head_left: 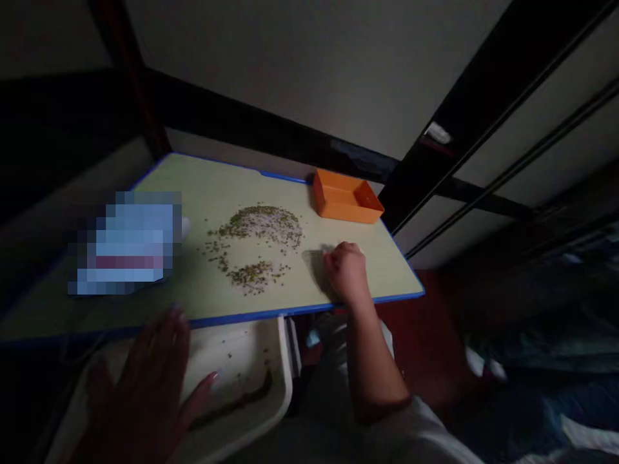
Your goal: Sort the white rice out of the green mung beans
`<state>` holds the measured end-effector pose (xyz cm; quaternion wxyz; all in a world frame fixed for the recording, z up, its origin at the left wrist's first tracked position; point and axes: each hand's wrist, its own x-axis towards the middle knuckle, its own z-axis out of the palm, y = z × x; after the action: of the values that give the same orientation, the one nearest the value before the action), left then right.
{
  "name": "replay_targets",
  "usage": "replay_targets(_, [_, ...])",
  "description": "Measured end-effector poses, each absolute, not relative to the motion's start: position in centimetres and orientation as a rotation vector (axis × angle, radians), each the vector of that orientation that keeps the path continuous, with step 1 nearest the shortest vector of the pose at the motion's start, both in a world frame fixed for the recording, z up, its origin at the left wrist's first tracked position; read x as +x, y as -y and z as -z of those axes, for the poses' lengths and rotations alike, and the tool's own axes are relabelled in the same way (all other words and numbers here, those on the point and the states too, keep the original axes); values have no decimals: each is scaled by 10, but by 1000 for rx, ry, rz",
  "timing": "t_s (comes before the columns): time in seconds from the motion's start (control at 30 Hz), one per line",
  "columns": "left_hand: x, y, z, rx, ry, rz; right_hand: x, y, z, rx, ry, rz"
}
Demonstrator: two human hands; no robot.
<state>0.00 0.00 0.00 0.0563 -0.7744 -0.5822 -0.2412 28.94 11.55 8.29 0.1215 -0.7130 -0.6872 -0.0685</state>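
Note:
My left hand point(149, 374) is in dim light above the white bin point(286, 386) below the table's front edge. Its fingers are stretched out and it holds nothing visible. My right hand point(345, 270) rests low over the right part of the tabletop with its fingers curled together. What it holds, if anything, is hidden. A shadow falls on the table just left of it. Small green-brown and pale grains point(264, 222) lie spread in the middle of the table, with a second patch nearer the front edge. An orange open box point(351, 211) stands beyond my right hand.
The pale table point(203, 174) has a blue rim. On its left side lies a light-blue item point(135, 238), blurred out by pixels. A wall with dark beams point(271, 138) borders the far edge. Several grains and a dark strip of material lie inside the bin.

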Motion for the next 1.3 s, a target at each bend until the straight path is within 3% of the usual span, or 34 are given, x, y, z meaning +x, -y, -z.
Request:
replay_targets(0.47, [2,1,13,-2238,1702,769,349,-136,-82,-2234,1788,279])
replay_targets(0.83, [3,2,12,-2246,1766,799,360,-134,-70,-2059,1513,191])
replay_targets(1.0, [4,1,15,-2224,1766,839,358,-133,-66,-1957,1661,106])
replay_targets(1.3, [6,-2,16,-2173,1687,810,356,-136,-66,-2118,1549,174])
